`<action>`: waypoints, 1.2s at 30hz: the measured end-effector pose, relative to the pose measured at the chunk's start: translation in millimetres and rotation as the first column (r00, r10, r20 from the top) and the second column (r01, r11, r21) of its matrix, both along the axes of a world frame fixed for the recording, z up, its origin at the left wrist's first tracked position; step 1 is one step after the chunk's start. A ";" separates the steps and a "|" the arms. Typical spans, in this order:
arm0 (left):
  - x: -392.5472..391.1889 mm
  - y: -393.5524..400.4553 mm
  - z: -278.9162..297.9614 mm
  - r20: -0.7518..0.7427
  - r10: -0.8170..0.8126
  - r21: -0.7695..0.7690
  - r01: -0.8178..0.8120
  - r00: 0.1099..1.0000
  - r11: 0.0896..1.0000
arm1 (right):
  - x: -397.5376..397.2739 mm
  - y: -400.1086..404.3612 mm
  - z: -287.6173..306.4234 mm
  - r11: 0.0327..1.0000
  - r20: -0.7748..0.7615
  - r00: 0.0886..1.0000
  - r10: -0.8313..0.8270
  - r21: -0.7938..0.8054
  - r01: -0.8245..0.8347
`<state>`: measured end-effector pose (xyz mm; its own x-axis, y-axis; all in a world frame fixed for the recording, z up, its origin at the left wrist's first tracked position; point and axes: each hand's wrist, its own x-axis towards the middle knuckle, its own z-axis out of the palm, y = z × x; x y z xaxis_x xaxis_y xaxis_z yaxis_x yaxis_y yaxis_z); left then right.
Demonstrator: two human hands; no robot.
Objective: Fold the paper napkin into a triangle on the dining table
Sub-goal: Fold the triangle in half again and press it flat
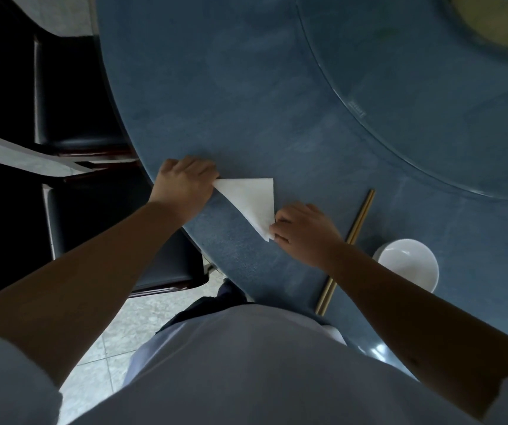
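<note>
Between the hands lies the triangular napkin (251, 199); left hand (183, 185) and right hand (303, 230) each pinch a corner.

White matt paper napkin (251, 200); round table in matt, faintly mottled blue cloth (231, 96); glossy white ceramic-looking bowl (407, 263); smooth golden chopsticks (357, 225).

Dining room: round blue table (246, 87) with glass turntable (430, 102), bowl (407, 263), chopsticks (358, 222), dark chairs (71, 96), tiled floor (117, 326).
</note>
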<state>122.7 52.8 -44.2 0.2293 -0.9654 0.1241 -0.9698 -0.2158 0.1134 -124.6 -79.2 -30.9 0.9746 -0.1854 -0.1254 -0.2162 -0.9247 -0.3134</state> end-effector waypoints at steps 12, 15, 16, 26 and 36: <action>-6.1 9.6 -3.5 0.073 -0.181 -0.007 0.182 0.981 0.983 | 0.4 11.5 -7.4 0.999 0.053 0.997 -0.048 -0.002 0.048; -13.3 13.2 -5.3 -0.020 -0.225 0.233 0.223 0.974 0.946 | -0.3 13.0 -7.8 1.000 0.013 1.000 -0.007 -0.008 0.007; -14.8 14.7 -5.7 -0.046 -0.206 0.310 0.210 0.977 0.927 | -1.8 12.7 -7.7 1.000 0.006 1.000 -0.003 -0.004 0.003; -54.1 24.5 -1.4 -0.166 -0.046 0.360 0.104 0.985 0.927 | 8.4 3.5 -4.9 0.949 -0.040 0.949 -0.313 0.024 0.314; -61.6 21.9 -16.5 -0.110 0.028 0.421 0.021 0.994 0.907 | 38.6 34.0 -28.6 0.963 -0.234 0.934 -0.270 -0.086 0.256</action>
